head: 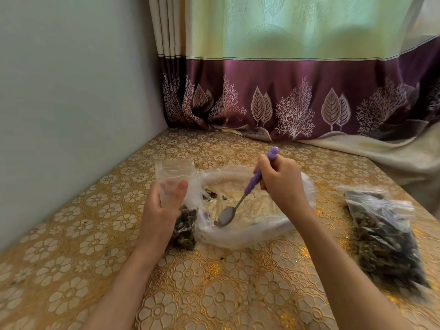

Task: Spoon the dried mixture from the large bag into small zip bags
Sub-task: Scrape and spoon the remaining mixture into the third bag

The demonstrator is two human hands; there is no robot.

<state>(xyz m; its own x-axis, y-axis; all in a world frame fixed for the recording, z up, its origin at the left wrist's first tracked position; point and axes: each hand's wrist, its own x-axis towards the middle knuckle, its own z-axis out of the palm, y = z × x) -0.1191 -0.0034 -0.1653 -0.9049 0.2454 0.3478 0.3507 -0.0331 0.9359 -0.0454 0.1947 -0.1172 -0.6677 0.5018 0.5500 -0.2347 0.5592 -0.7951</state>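
My left hand [162, 206] grips a small clear zip bag [176, 177], upright with its mouth open and dried dark mixture [185, 225] in its lower part. Right beside it lies the large clear bag [250, 229], spread open on the table with only a few scraps of mixture inside. My right hand [281, 182] holds a spoon [240, 201] by its purple beaded handle. The metal bowl of the spoon is down inside the large bag and looks nearly bare.
Filled zip bags of dark dried mixture [383, 236] lie at the right on the gold floral tablecloth [214, 294]. A pale wall stands on the left. A purple and green curtain [285, 96] hangs at the back, its hem resting on the table.
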